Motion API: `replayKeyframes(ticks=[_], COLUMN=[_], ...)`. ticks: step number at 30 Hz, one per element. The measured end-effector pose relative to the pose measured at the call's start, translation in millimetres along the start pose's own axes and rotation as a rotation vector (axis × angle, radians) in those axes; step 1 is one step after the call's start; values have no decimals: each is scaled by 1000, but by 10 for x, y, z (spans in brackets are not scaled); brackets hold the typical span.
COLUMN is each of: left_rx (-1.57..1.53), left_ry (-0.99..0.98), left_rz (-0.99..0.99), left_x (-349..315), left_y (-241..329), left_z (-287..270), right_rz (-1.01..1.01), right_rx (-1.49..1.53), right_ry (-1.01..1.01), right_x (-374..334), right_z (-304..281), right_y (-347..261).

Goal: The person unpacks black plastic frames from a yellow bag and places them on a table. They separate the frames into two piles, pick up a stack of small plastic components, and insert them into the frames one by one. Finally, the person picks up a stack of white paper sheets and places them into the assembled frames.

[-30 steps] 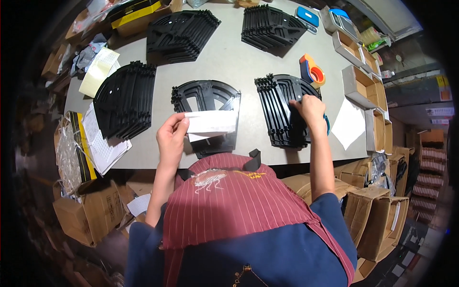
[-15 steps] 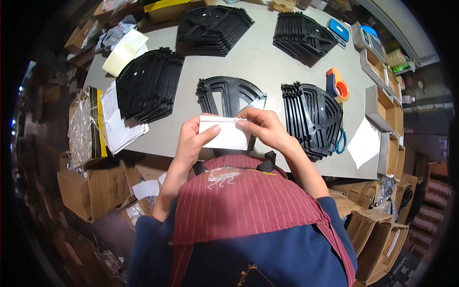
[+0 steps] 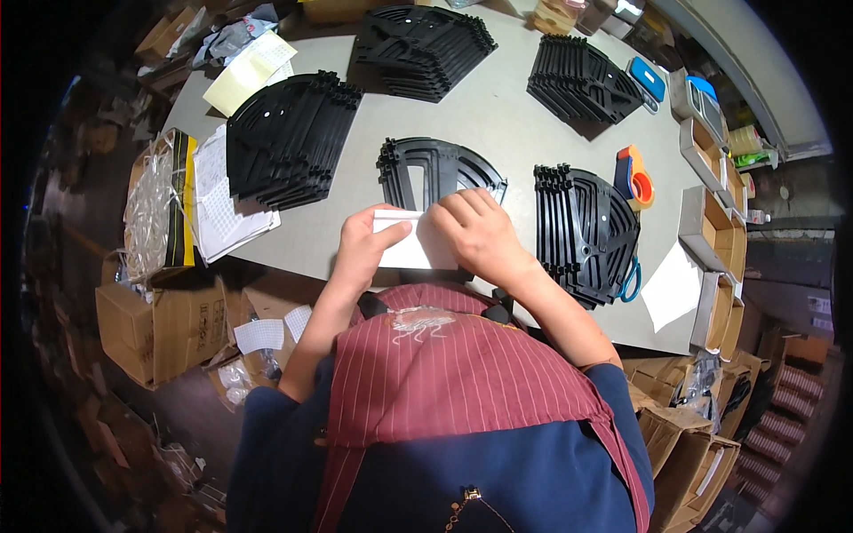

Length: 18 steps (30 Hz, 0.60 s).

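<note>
My left hand [image 3: 360, 247] pinches the left side of a white folded sheet or card [image 3: 407, 246], its thumb lying across the front. Over the sheet's right part, my right hand [image 3: 482, 238] curls with knuckles up; its fingertips are hidden, but they appear to press on the sheet. Just beyond both hands, a black fan-shaped plastic part [image 3: 440, 164] with slots and arched ribs lies on the grey table [image 3: 444, 120].
Stacks of like black parts stand at left [image 3: 293, 138], far middle [image 3: 422, 49], far right [image 3: 582, 84] and near right [image 3: 586, 231]. An orange tape dispenser [image 3: 638, 182], blue-handled scissors [image 3: 631, 280], paper sheets [image 3: 671, 289] and small cardboard trays [image 3: 706, 222] line the right side.
My right hand has turned over, knuckles up, and moved left across the sheet's top edge. My left hand keeps its grip. The whole view has shifted slightly.
</note>
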<state>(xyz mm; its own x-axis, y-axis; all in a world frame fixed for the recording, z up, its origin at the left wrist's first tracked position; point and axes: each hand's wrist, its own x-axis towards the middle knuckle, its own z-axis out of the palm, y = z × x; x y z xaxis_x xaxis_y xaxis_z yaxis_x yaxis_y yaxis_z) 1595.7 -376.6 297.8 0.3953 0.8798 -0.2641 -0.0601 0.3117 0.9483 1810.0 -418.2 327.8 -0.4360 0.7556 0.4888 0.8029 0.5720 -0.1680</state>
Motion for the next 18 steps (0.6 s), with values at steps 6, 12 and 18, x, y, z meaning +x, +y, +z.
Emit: replayKeyframes(ticks=[6, 12, 18], left_rx=[-119, -63, -89], left_ry=[56, 127, 176], left_rz=[-114, -129, -105], left_x=[74, 59, -15], left_y=[-172, -238, -233], left_z=[-273, -466, -484], right_rz=[-123, 420, 316], right_rx=[118, 246, -131], right_ry=[-38, -215, -304], right_x=[126, 133, 171], right_z=[129, 648, 870], right_y=[109, 823, 931])
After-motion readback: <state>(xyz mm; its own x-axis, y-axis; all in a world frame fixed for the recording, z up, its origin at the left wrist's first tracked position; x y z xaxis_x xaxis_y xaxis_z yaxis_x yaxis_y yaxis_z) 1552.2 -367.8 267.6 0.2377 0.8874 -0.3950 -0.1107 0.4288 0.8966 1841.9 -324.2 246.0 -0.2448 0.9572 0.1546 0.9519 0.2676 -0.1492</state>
